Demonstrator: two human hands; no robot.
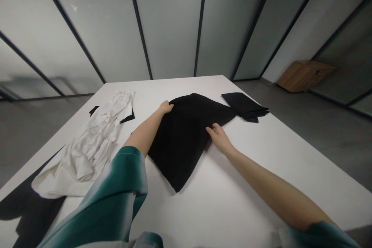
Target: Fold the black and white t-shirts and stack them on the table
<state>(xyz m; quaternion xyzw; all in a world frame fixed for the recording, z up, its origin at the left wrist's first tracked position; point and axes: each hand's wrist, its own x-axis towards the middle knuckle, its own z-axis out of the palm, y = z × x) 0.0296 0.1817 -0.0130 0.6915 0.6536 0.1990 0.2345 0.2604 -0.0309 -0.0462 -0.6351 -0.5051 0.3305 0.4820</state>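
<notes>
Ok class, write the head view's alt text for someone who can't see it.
The left hand grips a black cloth over a white table, the right hand at the cloth's edge. Crumpled white fabric lies left, folded black cloths right.

The white cloth (pixel 90 147) hides part of the dark fabric (pixel 129 117) beneath it. Another dark cloth (pixel 43 211) runs out of my view at lower left, as does my right sleeve (pixel 322 234). I can't tell whether my right fingers (pixel 209 130) pinch the black cloth (pixel 183 139).

No lettering (or numbers) can be read
</notes>
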